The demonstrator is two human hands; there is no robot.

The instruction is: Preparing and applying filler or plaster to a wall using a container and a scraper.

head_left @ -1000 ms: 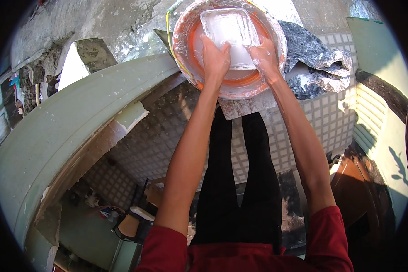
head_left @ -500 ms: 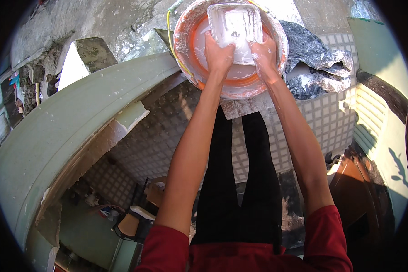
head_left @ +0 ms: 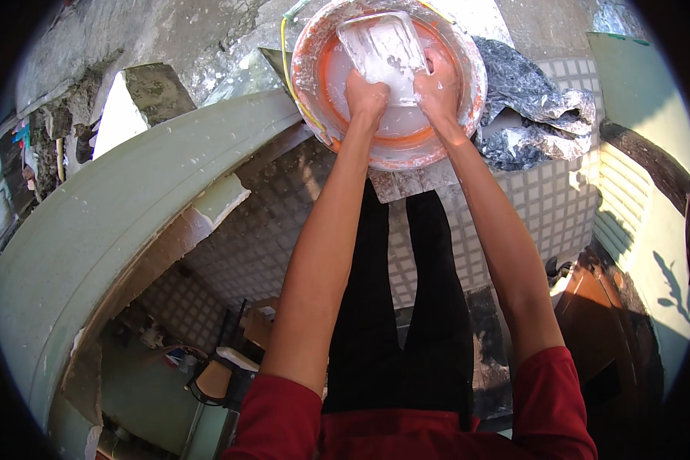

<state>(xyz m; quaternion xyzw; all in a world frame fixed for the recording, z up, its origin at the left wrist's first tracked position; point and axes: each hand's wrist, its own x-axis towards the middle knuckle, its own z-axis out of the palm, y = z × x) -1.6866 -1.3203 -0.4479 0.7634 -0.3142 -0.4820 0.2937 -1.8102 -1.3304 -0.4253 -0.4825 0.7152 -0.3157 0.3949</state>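
Note:
Over an orange tub smeared with white, I hold a rectangular clear-looking container coated with white wet stuff. Whitish liquid lies in the tub beneath it. My left hand grips the container's near left side, fingers curled out of sight under it. On its right side my right hand is closed round the edge, with white smears on the skin. The container is tilted, its far end leaning to the left. Its underside is hidden.
Crumpled dark plastic sheeting with white smears lies right of the tub. A yellow cord handle hangs at the tub's left. A pale green curved wall with a broken edge runs along the left. Tiled surface shows below the tub.
The container has turned anticlockwise and tilted, its far end swinging left and a little down. Both hands still hold it; the right hand has shifted slightly left and up.

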